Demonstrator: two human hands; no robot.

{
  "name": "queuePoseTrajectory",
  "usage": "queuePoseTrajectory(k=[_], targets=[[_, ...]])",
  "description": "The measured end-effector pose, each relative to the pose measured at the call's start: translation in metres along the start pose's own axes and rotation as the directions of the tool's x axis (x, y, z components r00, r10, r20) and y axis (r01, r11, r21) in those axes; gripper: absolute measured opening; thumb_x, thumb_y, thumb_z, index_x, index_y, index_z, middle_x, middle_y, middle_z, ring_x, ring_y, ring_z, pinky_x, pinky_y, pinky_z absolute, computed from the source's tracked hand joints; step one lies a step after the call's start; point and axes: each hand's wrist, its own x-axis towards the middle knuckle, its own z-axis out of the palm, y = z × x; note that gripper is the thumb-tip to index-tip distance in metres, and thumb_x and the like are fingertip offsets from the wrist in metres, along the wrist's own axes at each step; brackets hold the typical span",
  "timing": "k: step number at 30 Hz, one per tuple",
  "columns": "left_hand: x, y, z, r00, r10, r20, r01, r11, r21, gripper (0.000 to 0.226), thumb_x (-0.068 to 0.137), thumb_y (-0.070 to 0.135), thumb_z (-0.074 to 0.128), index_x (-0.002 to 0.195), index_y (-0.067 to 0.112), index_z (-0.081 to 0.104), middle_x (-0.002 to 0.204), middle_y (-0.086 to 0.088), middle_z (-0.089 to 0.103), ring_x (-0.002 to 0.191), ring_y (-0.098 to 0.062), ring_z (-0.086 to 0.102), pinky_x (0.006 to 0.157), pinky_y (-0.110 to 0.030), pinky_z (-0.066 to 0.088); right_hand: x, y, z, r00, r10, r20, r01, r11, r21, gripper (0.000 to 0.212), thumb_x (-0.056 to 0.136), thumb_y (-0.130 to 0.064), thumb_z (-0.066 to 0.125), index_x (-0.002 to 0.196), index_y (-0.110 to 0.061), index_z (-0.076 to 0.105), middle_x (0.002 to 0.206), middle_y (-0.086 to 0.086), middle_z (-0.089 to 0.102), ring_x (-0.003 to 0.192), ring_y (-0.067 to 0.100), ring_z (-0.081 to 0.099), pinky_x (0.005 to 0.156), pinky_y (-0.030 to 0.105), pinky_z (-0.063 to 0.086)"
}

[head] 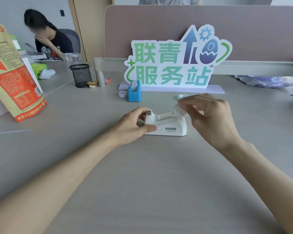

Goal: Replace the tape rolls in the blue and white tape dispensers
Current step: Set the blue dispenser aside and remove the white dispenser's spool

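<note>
grey desk (142, 174): white dispenser (169, 127) between hands, blue dispenser (134, 92) beyond left hand (134, 125), mesh cup (80, 75) far left.

Vivid dispenser (166, 124) centre desk (142, 183); second dispenser (134, 92) behind-left, before sign (176, 61); bag (12, 73) far left

Near desk (142, 174) lies open; blue dispenser (134, 92) and sign (172, 65) block behind.

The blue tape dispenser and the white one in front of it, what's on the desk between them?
Nothing: in the head view, bare grey desk runs from the blue tape dispenser to the white tape dispenser, which the left hand steadies.
</note>
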Motion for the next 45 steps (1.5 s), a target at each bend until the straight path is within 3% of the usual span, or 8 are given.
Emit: queuePoseTrajectory(k=[4,7,10,13,16,27,40,45], targets=[[0.010,-0.003,0.001,0.999,-0.022,-0.028,0.023,0.999,0.044,0.053,0.087,0.029,0.068,0.135,0.027,0.046,0.132,0.011,0.053,0.115,-0.013,0.056,0.089,-0.021,0.042,-0.011,-0.010,0.008,0.953,0.277,0.121,-0.302,0.897,0.323,0.013,0.090,-0.011,0.067,0.095,-0.020,0.074,0.089,-0.017,0.074,0.085,0.011,0.070,0.077,0.032,0.056],[0.003,-0.004,0.000,0.960,0.160,-0.229,-0.106,0.967,0.233,0.057,0.087,0.034,0.065,0.139,0.027,0.042,0.135,0.016,0.045,0.126,-0.002,0.039,0.102,-0.023,0.035,-0.015,-0.010,0.015,0.895,0.351,0.276,-0.440,0.799,0.410,0.007,0.088,-0.016,0.069,0.090,-0.019,0.075,0.089,-0.007,0.076,0.091,0.011,0.070,0.084,0.039,0.057],[-0.014,0.004,0.000,0.847,0.369,-0.383,-0.318,0.928,0.192,0.032,0.087,0.031,0.056,0.120,0.028,0.053,0.114,0.009,0.064,0.103,-0.004,0.056,0.085,-0.026,0.045,-0.017,-0.006,0.018,0.866,0.383,0.322,-0.498,0.719,0.484,0.005,0.087,-0.013,0.071,0.091,-0.015,0.074,0.089,-0.001,0.077,0.089,0.017,0.072,0.082,0.039,0.060],[-0.023,0.018,0.007,0.875,0.388,-0.290,-0.346,0.919,0.188,0.024,0.089,0.033,0.056,0.111,0.023,0.058,0.088,0.007,0.069,0.072,0.003,0.054,0.066,-0.011,0.037,-0.017,-0.002,0.021,0.821,0.407,0.400,-0.569,0.638,0.519,0.010,0.086,-0.007,0.071,0.096,-0.011,0.072,0.092,0.003,0.074,0.085,0.025,0.072,0.078,0.035,0.061],[-0.022,0.019,0.016,0.907,0.376,-0.191,-0.318,0.907,0.275,0.034,0.083,0.048,0.056,0.109,0.027,0.061,0.083,0.016,0.065,0.070,-0.004,0.054,0.062,-0.016,0.038,-0.019,0.003,0.022,0.786,0.418,0.455,-0.616,0.590,0.522,0.013,0.085,-0.003,0.071,0.098,-0.008,0.071,0.092,0.003,0.071,0.082,0.020,0.070,0.076,0.030,0.061],[-0.017,0.007,0.019,0.975,0.175,-0.136,-0.134,0.955,0.263,0.027,0.072,0.054,0.059,0.091,0.036,0.066,0.085,0.022,0.070,0.081,-0.009,0.064,0.081,-0.040,0.053,-0.022,0.009,0.025,0.813,0.362,0.457,-0.565,0.682,0.465,0.011,0.078,-0.016,0.080,0.085,-0.020,0.073,0.089,-0.004,0.075,0.081,0.020,0.072,0.081,0.041,0.057],[-0.018,0.018,0.028,0.979,0.086,-0.185,-0.046,0.977,0.210,0.027,0.069,0.053,0.057,0.085,0.032,0.065,0.077,0.018,0.068,0.071,-0.003,0.060,0.074,-0.033,0.053,-0.023,0.005,0.026,0.827,0.363,0.430,-0.540,0.726,0.425,0.014,0.079,-0.018,0.077,0.078,-0.029,0.069,0.086,-0.007,0.073,0.068,0.010,0.066,0.055,0.024,0.046],[-0.018,0.018,0.026,0.980,0.121,-0.158,-0.107,0.990,0.096,0.008,0.086,0.027,0.066,0.093,0.026,0.069,0.084,0.009,0.071,0.077,-0.008,0.061,0.076,-0.025,0.049,-0.020,0.007,0.023,0.819,0.393,0.419,-0.561,0.699,0.442,0.008,0.080,-0.018,0.076,0.083,-0.023,0.071,0.089,-0.005,0.076,0.076,0.028,0.070,0.061,0.043,0.050]])
